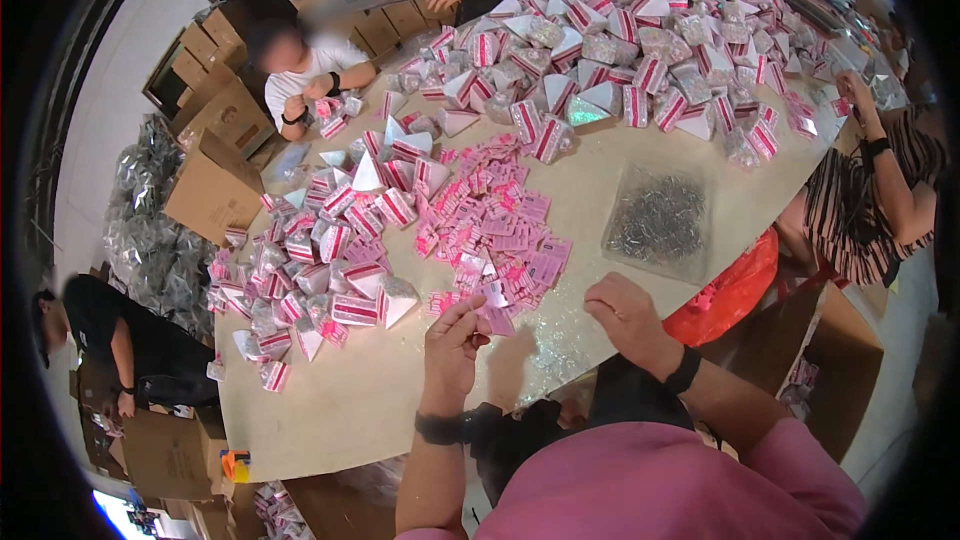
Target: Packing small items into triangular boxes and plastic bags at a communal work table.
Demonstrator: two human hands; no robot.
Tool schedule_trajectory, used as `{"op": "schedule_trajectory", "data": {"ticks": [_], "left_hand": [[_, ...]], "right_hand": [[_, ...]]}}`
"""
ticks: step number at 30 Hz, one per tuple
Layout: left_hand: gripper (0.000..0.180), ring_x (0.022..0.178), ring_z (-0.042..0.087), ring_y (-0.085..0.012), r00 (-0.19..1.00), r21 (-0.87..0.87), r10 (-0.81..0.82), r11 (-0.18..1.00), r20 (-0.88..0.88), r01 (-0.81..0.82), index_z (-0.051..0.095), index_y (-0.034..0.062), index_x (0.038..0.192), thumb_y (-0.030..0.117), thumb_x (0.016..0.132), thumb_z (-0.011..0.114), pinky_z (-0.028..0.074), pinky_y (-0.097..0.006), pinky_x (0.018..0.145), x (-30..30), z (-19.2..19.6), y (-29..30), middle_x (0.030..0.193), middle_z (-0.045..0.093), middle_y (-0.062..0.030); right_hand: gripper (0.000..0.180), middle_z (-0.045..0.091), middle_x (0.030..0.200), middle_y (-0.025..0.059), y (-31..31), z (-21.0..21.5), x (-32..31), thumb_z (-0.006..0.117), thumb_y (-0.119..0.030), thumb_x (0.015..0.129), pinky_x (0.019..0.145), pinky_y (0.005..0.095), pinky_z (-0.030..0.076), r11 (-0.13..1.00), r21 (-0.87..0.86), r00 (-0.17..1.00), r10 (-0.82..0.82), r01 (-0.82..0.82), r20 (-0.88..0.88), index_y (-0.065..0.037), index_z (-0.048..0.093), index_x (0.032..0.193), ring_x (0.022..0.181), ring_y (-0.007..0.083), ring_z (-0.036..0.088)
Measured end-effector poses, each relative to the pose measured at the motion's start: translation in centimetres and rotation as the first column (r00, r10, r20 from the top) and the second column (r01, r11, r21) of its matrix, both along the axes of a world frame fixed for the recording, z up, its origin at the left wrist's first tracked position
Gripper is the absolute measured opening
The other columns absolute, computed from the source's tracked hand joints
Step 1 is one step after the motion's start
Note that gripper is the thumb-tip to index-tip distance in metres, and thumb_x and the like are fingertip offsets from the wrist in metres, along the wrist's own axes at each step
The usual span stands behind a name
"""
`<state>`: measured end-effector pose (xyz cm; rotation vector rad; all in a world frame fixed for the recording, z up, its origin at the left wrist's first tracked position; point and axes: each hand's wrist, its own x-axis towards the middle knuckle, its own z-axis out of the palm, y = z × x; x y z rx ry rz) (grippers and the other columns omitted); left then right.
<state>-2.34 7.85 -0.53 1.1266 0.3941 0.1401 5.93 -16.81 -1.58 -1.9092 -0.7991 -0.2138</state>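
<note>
My left hand [452, 352] is closed in a pinch at the near edge of a heap of pink printed cards [500, 208]. A pink card [496, 320] shows at its fingertips. My right hand [628, 318] hovers over the near table edge, fingers curled downward; whatever they hold, if anything, is hidden. Beyond it lies a clear shallow tray [655, 268] holding a pile of small dark metal pieces [657, 212], too small to name.
Wedge-shaped clear packs with pink-striped labels [360, 310] cover the table's left; a bigger heap [600, 50] fills its far side. A red plastic bag [735, 290] hangs at the right edge. Cardboard boxes [215, 190] and several people [310, 70] surround the table [350, 410].
</note>
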Motion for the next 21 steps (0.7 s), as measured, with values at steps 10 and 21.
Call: {"op": "schedule_trajectory", "data": {"ticks": [10,21], "left_hand": [[0.039,0.068,0.056,-0.0103,0.997,0.136,-0.030,0.990,-0.071,0.039,0.049,-0.0027,0.128,0.007,0.091,0.052,0.045,-0.023,0.066,-1.4,-0.4,-2.0,0.075,0.060,-0.0029],[0.032,0.062,0.056,-0.0094,0.996,0.140,-0.007,0.990,-0.086,0.019,0.057,-0.0051,0.120,0.006,0.091,0.057,0.047,-0.022,0.060,-3.3,-2.6,-4.0,0.073,0.062,-0.0054]], "right_hand": [[0.010,0.056,0.075,0.0071,1.7,-0.2,-2.1,0.056,-0.009,0.086,0.064,0.0278,0.044,0.968,0.228,0.820,0.213,-0.104,-0.530,0.000,0.056,0.088,0.070,0.0140,0.055],[0.007,0.057,0.077,0.0003,2.6,0.0,-2.6,0.058,-0.005,0.085,0.063,0.0222,0.046,0.899,0.433,0.506,0.406,-0.070,-0.761,0.000,0.057,0.089,0.071,0.0059,0.053]]}}
